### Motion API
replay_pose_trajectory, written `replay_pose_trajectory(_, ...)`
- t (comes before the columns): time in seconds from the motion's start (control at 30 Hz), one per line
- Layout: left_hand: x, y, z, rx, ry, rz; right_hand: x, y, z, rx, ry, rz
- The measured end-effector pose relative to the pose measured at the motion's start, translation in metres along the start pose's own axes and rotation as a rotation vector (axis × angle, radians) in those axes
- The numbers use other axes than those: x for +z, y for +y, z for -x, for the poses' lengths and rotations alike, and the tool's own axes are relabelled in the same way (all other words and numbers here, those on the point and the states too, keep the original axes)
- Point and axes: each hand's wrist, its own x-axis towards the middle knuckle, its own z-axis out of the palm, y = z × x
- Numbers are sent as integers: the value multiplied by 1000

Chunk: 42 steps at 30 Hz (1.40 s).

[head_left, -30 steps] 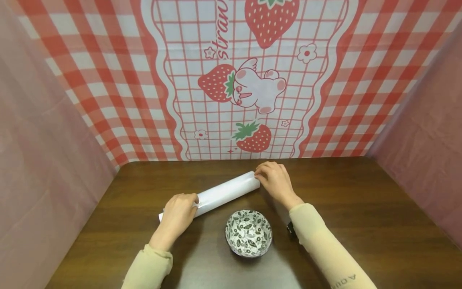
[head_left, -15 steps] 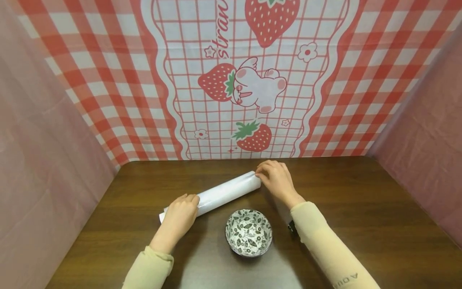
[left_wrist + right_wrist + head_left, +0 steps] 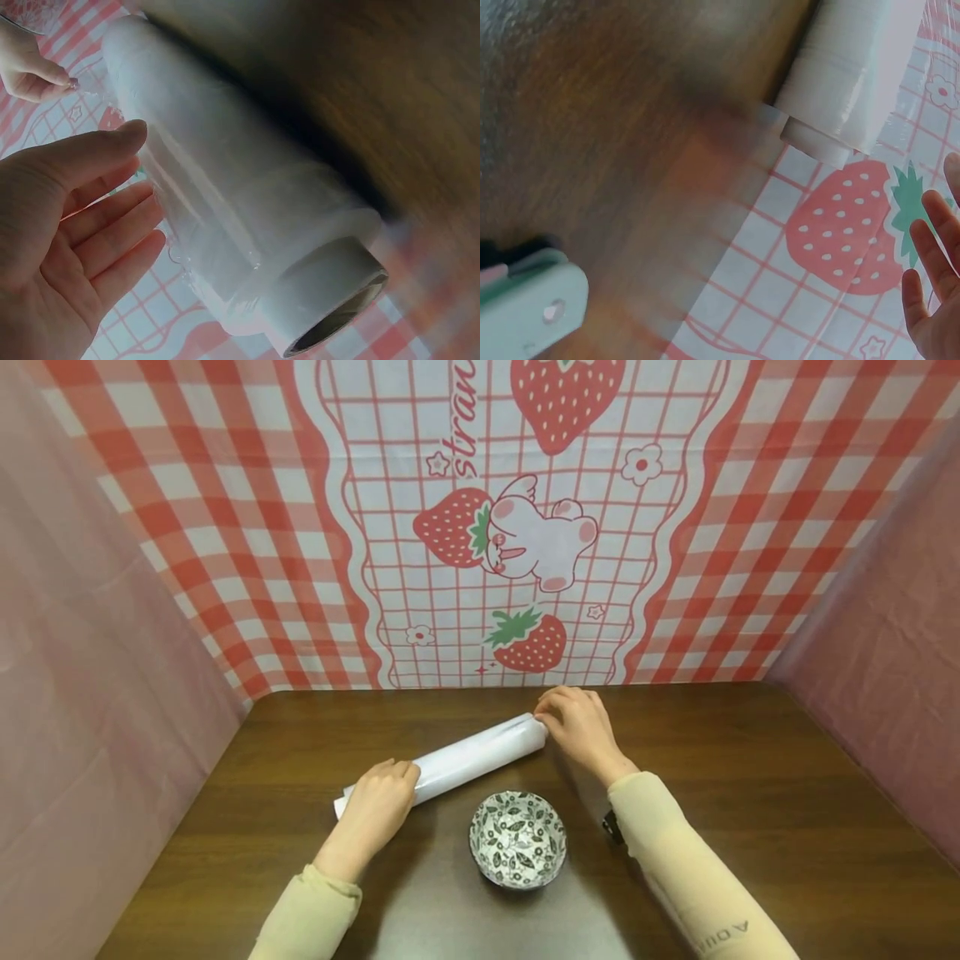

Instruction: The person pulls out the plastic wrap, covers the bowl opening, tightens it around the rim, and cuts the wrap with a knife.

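A roll of plastic wrap (image 3: 476, 760) lies aslant on the table, its right end farther back. My left hand (image 3: 381, 795) is over its left part; in the left wrist view the thumb (image 3: 124, 142) meets the film's loose edge, the other fingers (image 3: 120, 247) spread behind it. At the far right end, my right hand (image 3: 577, 727) pinches the film between thumb and fingertips, and a clear strip stretches from there to the roll. The left wrist view shows the hollow core (image 3: 337, 296) poking out. In front of the roll stands a bowl (image 3: 517, 842) with a dark leaf pattern.
Behind the brown table (image 3: 750, 777) hangs a red-and-white checked cloth (image 3: 750, 527) with strawberries. Pink cloth (image 3: 112, 635) walls both sides. A pale rounded object (image 3: 540, 307) of unclear kind shows low in the right wrist view. A black device (image 3: 612, 827) sits by the right sleeve.
My right hand has shifted slightly back and right, still pinching the film. The left hand has moved slightly right. The roll and bowl look nearly unchanged; the view has tilted a little.
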Motion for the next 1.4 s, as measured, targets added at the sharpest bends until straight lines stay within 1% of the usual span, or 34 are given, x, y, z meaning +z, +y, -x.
replay_pose_trajectory(0.13, 0, 0, 1, -7, -20, 28, -3, 0, 0, -8, 5, 9)
replay_pose_trajectory(0.27, 1, 0, 1, -11, -21, 52, -5, 2, 0, -4, 5, 19)
replay_pose_trajectory(0.43, 3, 1, 0, 0, 0, 64, -9, 3, 1, 7, 5, 19)
replay_pose_trajectory(0.63, 6, 2, -3, 20, 40, 39, -14, 6, 4, 14, 1, 22)
replay_pose_trajectory(0.73, 7, 4, -4, 24, 50, 30, -16, 7, 6, 16, -5, 25)
replay_pose_trajectory(0.9, 10, 5, -6, 23, 29, 42, -19, 8, 8, 16, -1, 28)
replay_pose_trajectory(1.13, 10, 4, -11, 45, 5, 41, -25, 10, 13, 30, -7, 27)
replay_pose_trajectory(1.23, 9, 3, -14, 40, -1, 71, -27, 11, 16, 39, -8, 26)
replay_pose_trajectory(1.4, 7, 0, -18, -20, 1, 167, -32, 13, 17, 29, -1, 25)
